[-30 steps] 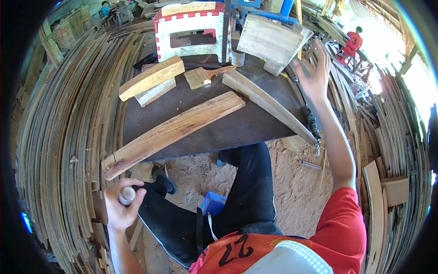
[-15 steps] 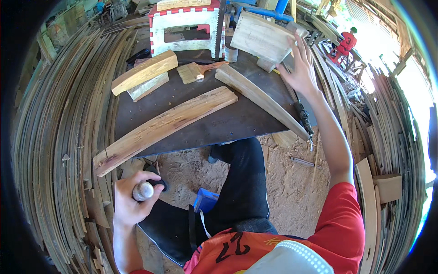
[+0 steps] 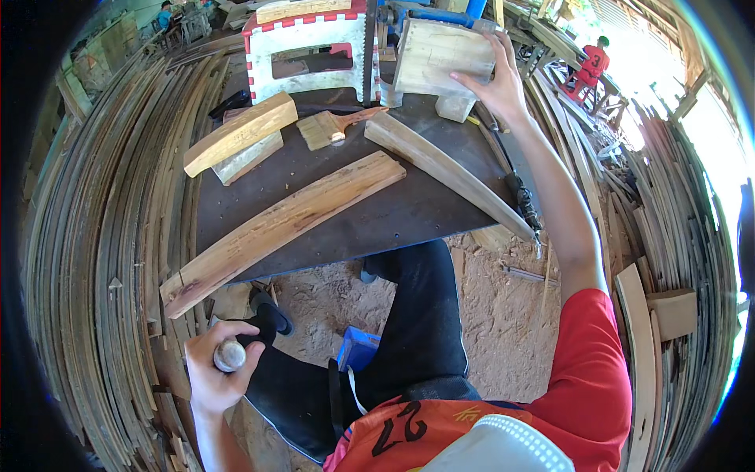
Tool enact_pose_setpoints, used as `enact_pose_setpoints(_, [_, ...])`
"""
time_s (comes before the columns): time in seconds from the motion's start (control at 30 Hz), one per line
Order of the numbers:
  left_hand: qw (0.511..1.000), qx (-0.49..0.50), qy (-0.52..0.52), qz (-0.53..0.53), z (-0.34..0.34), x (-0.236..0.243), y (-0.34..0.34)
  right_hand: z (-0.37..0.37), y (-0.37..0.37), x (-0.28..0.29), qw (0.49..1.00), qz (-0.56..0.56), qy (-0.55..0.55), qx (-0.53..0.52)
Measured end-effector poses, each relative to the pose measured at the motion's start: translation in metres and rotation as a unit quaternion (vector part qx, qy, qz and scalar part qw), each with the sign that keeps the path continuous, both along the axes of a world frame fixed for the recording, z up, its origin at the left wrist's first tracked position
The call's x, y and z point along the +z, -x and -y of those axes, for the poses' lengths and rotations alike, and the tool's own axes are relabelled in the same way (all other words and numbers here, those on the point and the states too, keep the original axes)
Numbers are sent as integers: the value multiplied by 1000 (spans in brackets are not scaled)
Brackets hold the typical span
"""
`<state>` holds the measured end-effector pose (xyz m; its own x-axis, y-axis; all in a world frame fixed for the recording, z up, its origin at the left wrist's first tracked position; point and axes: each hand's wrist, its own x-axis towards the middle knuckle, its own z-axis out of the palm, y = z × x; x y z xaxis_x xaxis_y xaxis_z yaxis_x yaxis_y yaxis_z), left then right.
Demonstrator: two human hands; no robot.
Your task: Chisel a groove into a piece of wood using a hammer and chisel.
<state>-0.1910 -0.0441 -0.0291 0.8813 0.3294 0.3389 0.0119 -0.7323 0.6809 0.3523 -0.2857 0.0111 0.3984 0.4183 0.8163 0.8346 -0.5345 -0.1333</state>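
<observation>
My left hand (image 3: pixel 219 366) is closed around a short, pale, cylindrical object (image 3: pixel 230 355) beside my thigh, seen end-on, so its length is hidden. At the back right of the dark work surface (image 3: pixel 314 236), my right hand (image 3: pixel 495 79) grips a squarish pale wooden board (image 3: pixel 436 55), fingers over its right edge and thumb on its face. In front lie a long wooden piece (image 3: pixel 279 228) and a tapered piece (image 3: pixel 432 169). A wide brush (image 3: pixel 322 130) rests behind them, left of which a yellowish block (image 3: pixel 236 134) lies on another block.
A red-and-white plastic stool (image 3: pixel 307 63) stands at the back, near blue metalwork (image 3: pixel 425 12). Long wood strips (image 3: pixel 102 259) are piled at both sides. A blue container (image 3: pixel 358 350) sits between my legs. Two other people sit farther back, one in red (image 3: pixel 594 63), one in blue (image 3: pixel 169 20).
My right hand has moved up and left onto the squarish board, which now sits more upright. My left hand keeps hold of the cylinder. The view has shifted slightly.
</observation>
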Motion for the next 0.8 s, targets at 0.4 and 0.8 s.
enact_pose_setpoints(0.4, [1000,-11,8,21,13,9,-9,1,-5,-7,999,32,-11,13])
enact_pose_setpoints(0.8, [1000,-3,16,22,7,13,-7,13,-10,-5,999,31,4,31])
